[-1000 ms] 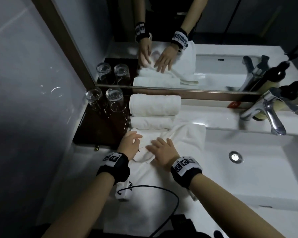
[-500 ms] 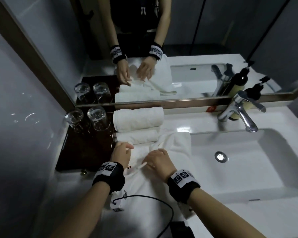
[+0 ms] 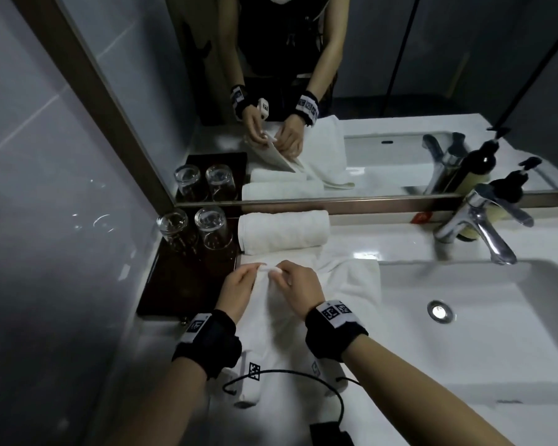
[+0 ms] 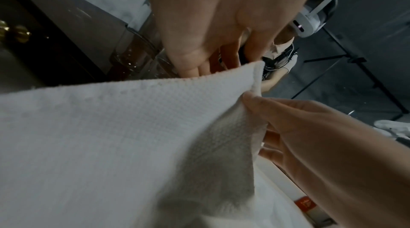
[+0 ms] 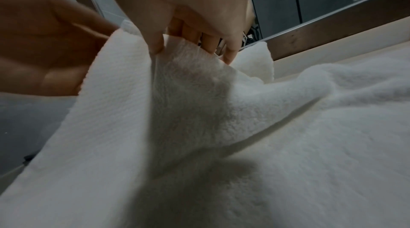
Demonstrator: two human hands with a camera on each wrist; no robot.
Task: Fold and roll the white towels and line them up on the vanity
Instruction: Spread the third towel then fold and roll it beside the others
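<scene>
The white vanity (image 3: 409,249) fills the lower half of the head view, with its sink basin (image 3: 484,320) sunk in at about 3 o'clock; the basin holds only a round metal drain (image 3: 441,311). Above the counter, from 10 to 2 o'clock, the mirror (image 3: 400,75) repeats the scene. At 9 o'clock a dark tray (image 3: 181,284) lies against the wall and carries two drinking glasses (image 3: 194,228), standing close together at its far end, just beside the towels.

The loose white towel (image 3: 345,291) spreads over the counter at centre, one edge lying along the basin's near-left rim, its near end reaching toward 6 o'clock under both forearms. At 12 o'clock from the hands a rolled towel (image 3: 284,232) lies along the mirror's foot; whether a second roll sits behind the raised cloth cannot be told.

At 2 o'clock the chrome faucet (image 3: 484,230) leans over the basin, a dispenser bottle (image 3: 506,194) behind it.

The left hand (image 3: 237,292) pinches a lifted corner of the loose towel between thumb and fingers, and the right hand (image 3: 298,286) pinches the same raised edge just beside it, fingertips nearly touching. A black cable (image 3: 303,376) loops over the towel near 6 o'clock.
</scene>
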